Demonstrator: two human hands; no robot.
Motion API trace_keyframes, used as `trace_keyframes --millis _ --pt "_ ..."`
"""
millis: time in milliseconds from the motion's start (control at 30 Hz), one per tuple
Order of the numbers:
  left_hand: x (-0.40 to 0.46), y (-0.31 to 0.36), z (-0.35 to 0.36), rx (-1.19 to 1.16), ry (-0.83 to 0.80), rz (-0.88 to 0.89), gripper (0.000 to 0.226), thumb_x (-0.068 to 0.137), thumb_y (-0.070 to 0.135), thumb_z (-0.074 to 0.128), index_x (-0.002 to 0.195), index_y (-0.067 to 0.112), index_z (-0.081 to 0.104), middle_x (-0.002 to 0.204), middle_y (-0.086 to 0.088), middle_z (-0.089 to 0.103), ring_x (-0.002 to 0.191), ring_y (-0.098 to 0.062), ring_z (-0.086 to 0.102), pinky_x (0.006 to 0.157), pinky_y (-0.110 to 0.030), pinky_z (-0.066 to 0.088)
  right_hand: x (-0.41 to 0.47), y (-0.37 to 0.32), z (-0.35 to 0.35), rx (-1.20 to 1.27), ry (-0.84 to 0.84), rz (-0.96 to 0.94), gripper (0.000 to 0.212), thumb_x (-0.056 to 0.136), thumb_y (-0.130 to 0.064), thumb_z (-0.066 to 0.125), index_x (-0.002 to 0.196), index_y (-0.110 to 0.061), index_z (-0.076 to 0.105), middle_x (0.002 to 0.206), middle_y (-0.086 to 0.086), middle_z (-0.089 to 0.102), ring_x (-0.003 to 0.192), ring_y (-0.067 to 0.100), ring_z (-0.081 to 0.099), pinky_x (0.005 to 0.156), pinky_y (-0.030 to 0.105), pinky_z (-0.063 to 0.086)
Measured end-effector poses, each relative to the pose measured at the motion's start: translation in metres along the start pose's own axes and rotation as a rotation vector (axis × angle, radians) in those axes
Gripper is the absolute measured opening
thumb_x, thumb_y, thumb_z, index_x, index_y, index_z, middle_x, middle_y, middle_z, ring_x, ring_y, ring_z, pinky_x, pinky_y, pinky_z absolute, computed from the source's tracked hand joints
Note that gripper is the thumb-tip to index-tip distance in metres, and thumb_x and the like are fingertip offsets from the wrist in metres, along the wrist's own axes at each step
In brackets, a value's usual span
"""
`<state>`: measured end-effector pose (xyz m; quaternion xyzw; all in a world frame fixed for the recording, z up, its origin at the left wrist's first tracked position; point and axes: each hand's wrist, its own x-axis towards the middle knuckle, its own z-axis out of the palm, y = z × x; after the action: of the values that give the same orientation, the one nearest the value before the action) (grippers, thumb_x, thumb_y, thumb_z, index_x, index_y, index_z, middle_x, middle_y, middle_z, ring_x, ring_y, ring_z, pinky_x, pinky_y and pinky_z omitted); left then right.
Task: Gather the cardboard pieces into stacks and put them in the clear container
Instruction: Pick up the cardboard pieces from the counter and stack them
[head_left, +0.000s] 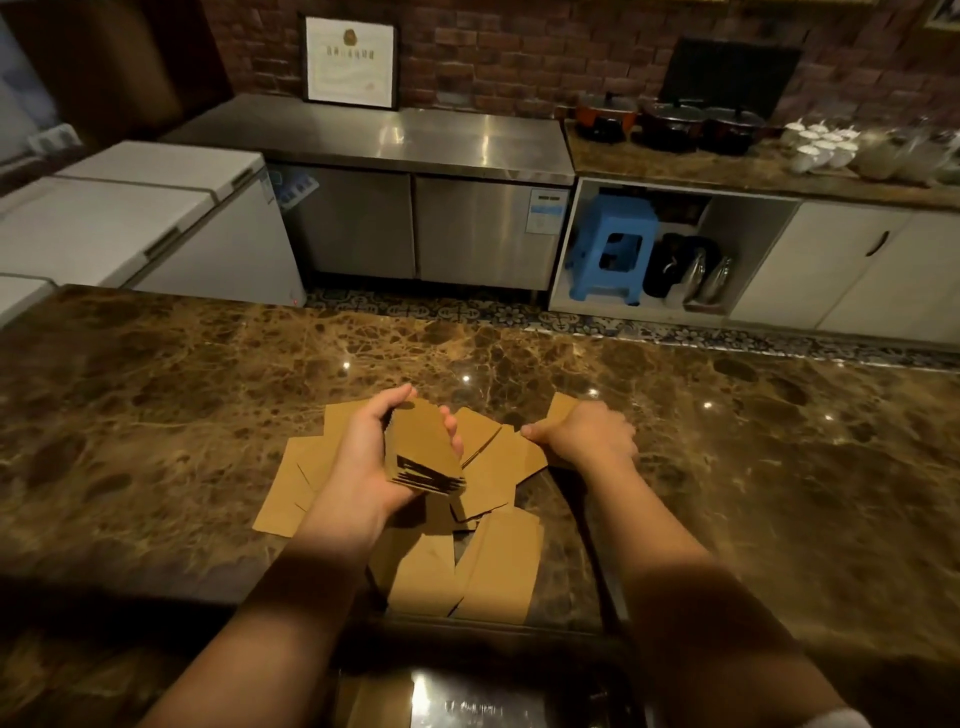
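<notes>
— While the brown marble counter (156, 395) fills most of the view, where does the cardboard lie?

— Loose cardboard pieces (498, 561) are scattered over one another at the counter's centre, fanning from about 9 o'clock round to 5 o'clock of the left hand. At 6 o'clock, on the bottom edge of the view, sits what looks like the clear container (467, 701), dim and partly cut off; its contents cannot be made out.

— And the arms?

— Both bare forearms reach forward from the lower corners, converging toward the pile. The left hand (374, 457) is raised above the pieces, palm turned inward, thumb on the far edge and fingers curled round the right side of a thick stack (423, 457), clasped firmly and tilted so its dark layered edge faces the camera.

— The right?

— At 3 o'clock of the stack, the right hand (587, 436) lies palm-down, knuckles up, pressing on pieces at the pile's right edge. Whether it pinches any cannot be told.
</notes>
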<state>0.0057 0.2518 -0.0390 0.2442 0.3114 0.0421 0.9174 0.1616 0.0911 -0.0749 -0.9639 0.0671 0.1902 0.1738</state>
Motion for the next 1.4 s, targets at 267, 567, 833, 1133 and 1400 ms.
trace_keyframes --millis 267,567,833,1133,1400 --pt "0.005 0.004 -0.001 0.053 0.053 0.031 0.029 0.085 0.030 0.066 0.071 0.008 0.078 0.103 -0.017 0.065 0.083 -0.030 0.065 0.071 -0.040 0.052 0.018 0.007 -0.001 0.458 -0.047 -0.044 0.053 0.078 -0.040 0.080 0.118 -0.010 0.063 0.119 0.014 0.068 0.107 0.035 0.064 0.094 0.048 0.054" --pt "-0.020 -0.008 0.036 0.052 -0.051 0.120 0.032 0.095 0.020 0.057 0.126 0.024 0.060 0.114 -0.021 0.064 0.095 -0.035 0.064 0.074 -0.043 0.052 -0.063 0.033 -0.071 1.125 0.178 -0.235 0.032 0.094 -0.033 0.066 0.121 -0.022 0.055 0.111 0.001 0.065 0.099 0.020 0.064 0.081 0.038 0.055" --pt "-0.038 -0.023 0.063 0.154 -0.197 0.247 0.047 0.081 0.013 0.067 0.126 0.024 0.058 0.114 -0.017 0.068 0.093 -0.030 0.069 0.073 -0.043 0.057 -0.108 0.004 -0.051 1.201 -0.099 -0.404 0.039 0.093 -0.039 0.065 0.119 -0.011 0.062 0.103 0.011 0.075 0.088 0.025 0.075 0.070 0.040 0.064" --pt "-0.046 0.001 0.045 0.108 -0.140 0.363 0.039 0.091 0.009 0.052 0.119 0.034 0.061 0.116 -0.013 0.063 0.099 -0.033 0.064 0.072 -0.046 0.058 -0.108 0.012 -0.059 1.128 -0.184 -0.438 0.041 0.094 -0.057 0.052 0.106 -0.022 0.071 0.095 0.002 0.078 0.089 0.018 0.075 0.075 0.032 0.059" --pt "-0.048 -0.006 0.046 0.569 -0.160 0.857 0.057 0.080 -0.010 0.067 0.116 0.033 0.056 0.112 -0.005 0.061 0.095 -0.017 0.065 0.076 -0.033 0.058 -0.113 0.012 -0.058 1.356 -0.561 -0.258 0.033 0.096 -0.039 0.061 0.123 -0.021 0.065 0.107 0.011 0.076 0.087 0.025 0.075 0.066 0.040 0.060"
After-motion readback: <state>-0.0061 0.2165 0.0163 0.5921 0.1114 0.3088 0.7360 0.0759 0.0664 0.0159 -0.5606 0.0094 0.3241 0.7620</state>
